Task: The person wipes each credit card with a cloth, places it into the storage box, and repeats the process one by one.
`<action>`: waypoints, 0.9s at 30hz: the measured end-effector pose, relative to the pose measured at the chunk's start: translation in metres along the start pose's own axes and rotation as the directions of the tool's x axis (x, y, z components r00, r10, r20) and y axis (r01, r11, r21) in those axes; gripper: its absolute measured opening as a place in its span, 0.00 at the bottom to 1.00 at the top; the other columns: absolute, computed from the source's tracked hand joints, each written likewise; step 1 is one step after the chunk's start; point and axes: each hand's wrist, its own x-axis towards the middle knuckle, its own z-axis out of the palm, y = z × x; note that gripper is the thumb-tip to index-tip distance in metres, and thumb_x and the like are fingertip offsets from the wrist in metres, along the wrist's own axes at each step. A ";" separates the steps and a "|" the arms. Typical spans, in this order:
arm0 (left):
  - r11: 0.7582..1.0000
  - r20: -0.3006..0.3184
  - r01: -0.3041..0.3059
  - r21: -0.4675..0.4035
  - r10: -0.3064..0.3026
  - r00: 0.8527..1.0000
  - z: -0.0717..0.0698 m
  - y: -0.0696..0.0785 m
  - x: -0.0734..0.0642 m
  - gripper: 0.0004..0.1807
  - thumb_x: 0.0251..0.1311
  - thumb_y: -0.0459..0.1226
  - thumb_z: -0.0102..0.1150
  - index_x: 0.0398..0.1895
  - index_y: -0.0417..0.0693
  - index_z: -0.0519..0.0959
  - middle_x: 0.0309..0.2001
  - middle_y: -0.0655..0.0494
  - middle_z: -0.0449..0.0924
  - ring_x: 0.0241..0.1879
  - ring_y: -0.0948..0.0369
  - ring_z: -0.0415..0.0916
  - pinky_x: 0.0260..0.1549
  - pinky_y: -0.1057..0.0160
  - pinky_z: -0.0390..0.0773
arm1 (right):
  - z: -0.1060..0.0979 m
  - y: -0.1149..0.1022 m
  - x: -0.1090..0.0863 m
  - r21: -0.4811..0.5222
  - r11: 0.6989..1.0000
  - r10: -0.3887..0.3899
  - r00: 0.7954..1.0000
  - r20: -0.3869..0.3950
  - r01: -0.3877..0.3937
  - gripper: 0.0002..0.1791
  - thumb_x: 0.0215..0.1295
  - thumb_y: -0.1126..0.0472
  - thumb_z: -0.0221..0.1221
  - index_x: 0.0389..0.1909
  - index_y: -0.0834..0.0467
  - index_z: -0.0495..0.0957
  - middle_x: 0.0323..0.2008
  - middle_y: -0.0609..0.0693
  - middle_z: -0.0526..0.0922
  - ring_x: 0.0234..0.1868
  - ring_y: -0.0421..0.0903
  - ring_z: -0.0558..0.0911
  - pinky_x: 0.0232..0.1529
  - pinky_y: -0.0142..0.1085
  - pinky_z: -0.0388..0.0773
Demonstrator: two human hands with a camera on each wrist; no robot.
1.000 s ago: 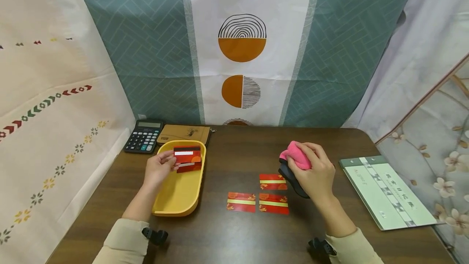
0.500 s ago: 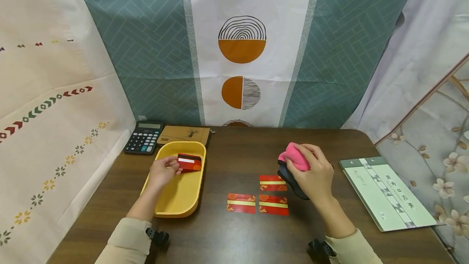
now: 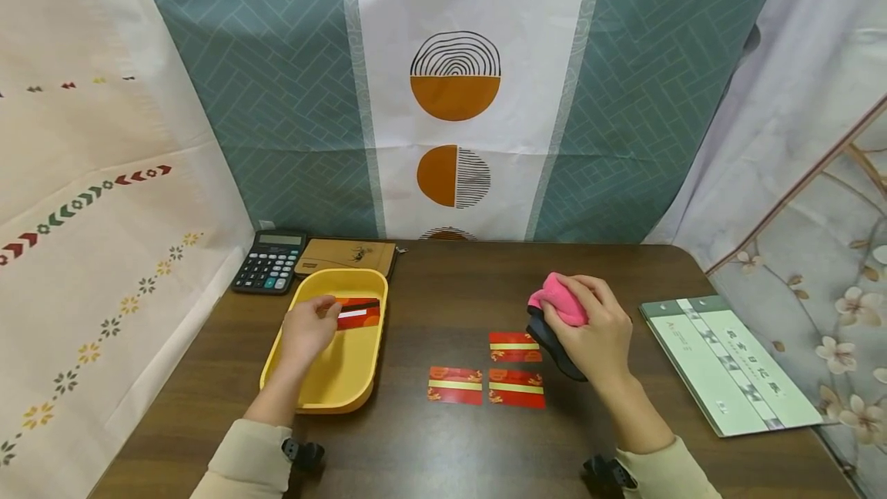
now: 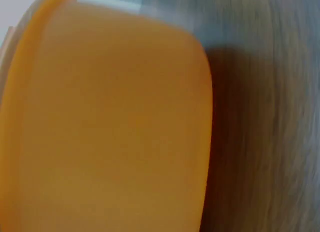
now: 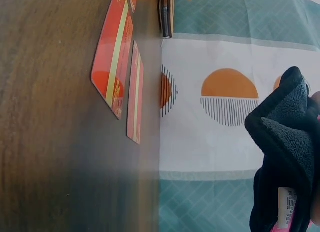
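Right hand: grip clamped on cloth. Left hand: by red card in tray, grip unclear.

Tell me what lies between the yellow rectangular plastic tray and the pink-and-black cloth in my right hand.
In the head view, three yellow-striped red rectangular cards lie on the brown tabletop there.

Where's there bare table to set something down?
Bare table lies behind the cards, between tray and cloth, back to the curtain, and in front of the cards, between the sleeves. It's crowded back left: calculator, notebook and tray bunch together.
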 end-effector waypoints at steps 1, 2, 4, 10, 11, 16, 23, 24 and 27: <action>1.000 -0.032 -0.025 -0.005 0.025 0.999 0.002 0.003 -0.002 0.21 0.73 0.38 0.55 0.62 0.33 0.77 0.57 0.35 0.81 0.57 0.41 0.78 0.52 0.43 0.81 | 0.000 0.000 0.000 0.000 1.000 0.000 1.000 -0.003 0.000 0.24 0.46 0.62 0.76 0.48 0.58 0.87 0.42 0.56 0.84 0.36 0.55 0.82 0.27 0.53 0.82; 0.998 -0.068 -0.061 -0.006 0.060 0.996 0.004 0.006 -0.004 0.21 0.72 0.38 0.56 0.61 0.33 0.78 0.56 0.36 0.81 0.56 0.41 0.78 0.52 0.43 0.81 | -0.001 0.000 -0.001 -0.002 1.000 0.001 1.000 -0.008 -0.001 0.24 0.46 0.62 0.76 0.48 0.58 0.87 0.42 0.56 0.84 0.36 0.54 0.82 0.27 0.53 0.82; 0.985 -0.146 -0.170 -0.002 0.168 0.975 0.009 0.015 -0.009 0.19 0.70 0.37 0.60 0.58 0.34 0.80 0.53 0.37 0.83 0.54 0.41 0.79 0.52 0.43 0.80 | -0.002 0.001 -0.001 -0.008 1.000 0.002 1.000 -0.017 -0.002 0.24 0.45 0.62 0.76 0.48 0.57 0.87 0.42 0.56 0.84 0.36 0.54 0.82 0.28 0.52 0.82; 0.889 -0.179 -0.453 -0.060 0.437 0.881 0.027 0.049 -0.026 0.15 0.65 0.33 0.66 0.53 0.37 0.83 0.52 0.42 0.84 0.53 0.44 0.80 0.56 0.44 0.79 | -0.007 0.003 -0.001 -0.028 0.999 0.017 0.999 -0.032 -0.017 0.25 0.44 0.61 0.77 0.48 0.57 0.87 0.42 0.55 0.85 0.37 0.54 0.82 0.29 0.49 0.81; 0.876 -0.158 -0.476 -0.083 0.459 0.874 0.030 0.054 -0.030 0.15 0.64 0.33 0.67 0.53 0.38 0.83 0.52 0.44 0.84 0.53 0.46 0.81 0.56 0.45 0.80 | -0.007 0.003 -0.001 -0.029 0.999 0.019 0.999 -0.032 -0.020 0.25 0.44 0.60 0.77 0.48 0.57 0.87 0.42 0.55 0.85 0.37 0.54 0.82 0.30 0.48 0.80; 0.819 -0.082 -0.531 -0.218 0.527 0.846 0.043 0.077 -0.042 0.14 0.63 0.32 0.68 0.52 0.44 0.85 0.50 0.51 0.86 0.48 0.53 0.82 0.51 0.49 0.84 | -0.010 0.004 -0.002 -0.035 0.999 0.032 0.999 -0.043 -0.034 0.25 0.44 0.61 0.77 0.48 0.58 0.87 0.43 0.56 0.85 0.38 0.54 0.82 0.32 0.38 0.79; 0.797 0.025 -0.480 -0.368 0.524 0.851 0.065 0.095 -0.055 0.13 0.64 0.32 0.67 0.52 0.43 0.85 0.49 0.53 0.86 0.47 0.58 0.83 0.50 0.51 0.85 | -0.011 0.005 -0.004 -0.023 0.999 0.046 0.997 -0.061 -0.048 0.25 0.42 0.62 0.77 0.47 0.58 0.87 0.42 0.56 0.85 0.37 0.55 0.81 0.36 0.25 0.73; 0.796 0.042 -0.465 -0.388 0.519 0.854 0.068 0.097 -0.057 0.13 0.65 0.32 0.66 0.52 0.43 0.85 0.48 0.53 0.86 0.47 0.58 0.83 0.50 0.52 0.84 | -0.011 0.005 -0.004 -0.019 0.999 0.047 0.997 -0.062 -0.048 0.26 0.42 0.62 0.78 0.47 0.58 0.87 0.42 0.56 0.85 0.37 0.55 0.81 0.36 0.24 0.72; 0.794 0.088 -0.435 -0.425 0.515 0.853 0.078 0.102 -0.060 0.13 0.66 0.33 0.65 0.53 0.42 0.84 0.48 0.52 0.86 0.48 0.58 0.83 0.51 0.52 0.84 | -0.011 0.005 -0.004 -0.012 0.999 0.046 0.997 -0.064 -0.047 0.26 0.42 0.62 0.78 0.47 0.58 0.87 0.42 0.56 0.85 0.37 0.55 0.81 0.37 0.23 0.71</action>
